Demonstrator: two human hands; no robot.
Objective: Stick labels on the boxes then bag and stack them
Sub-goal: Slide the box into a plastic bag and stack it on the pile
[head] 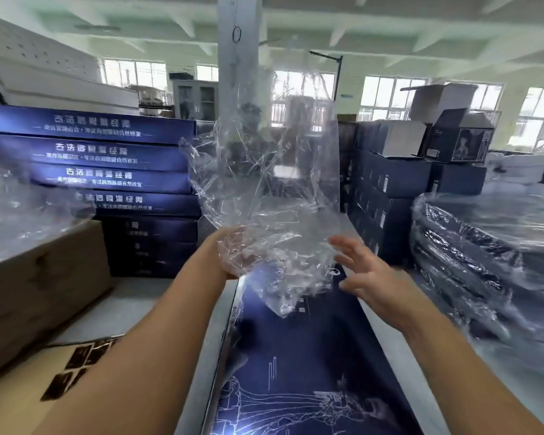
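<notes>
Left hand [224,256] grips the crumpled clear plastic bag [264,183] low down, holding it up above the dark blue box [296,356] lying flat on the table [132,309]. Right hand [369,279], fingers [343,244] spread wide, holds nothing, just beside the bag. Bagged boxes [484,246] sit stacked at right.

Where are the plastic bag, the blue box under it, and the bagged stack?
plastic bag [264,189], head view, crinkled middle.
blue box [296,356], head view, printed top face.
bagged stack [484,252], head view, wrapped front side.
</notes>
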